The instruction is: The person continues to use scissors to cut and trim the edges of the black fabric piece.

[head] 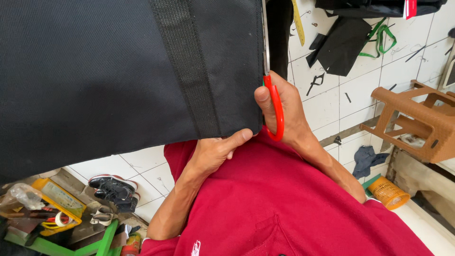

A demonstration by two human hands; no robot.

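Observation:
A large black fabric panel (95, 71) with a woven black strap (187, 61) sewn down it fills the upper left of the head view. My left hand (215, 151) pinches the panel's lower edge near its right corner, thumb on top. My right hand (284, 111) grips red-handled scissors (277, 106), whose blades run up along the panel's right edge. The blade tips are hard to make out against the fabric. I wear a red shirt.
White tiled floor (327, 102) lies below, strewn with black fabric scraps (341, 45) and green strapping (381, 40). An overturned brown plastic stool (417, 121) is at right, an orange basket (387, 192) near it. Black shoes (111, 187) and a cluttered green stand (57, 223) are at lower left.

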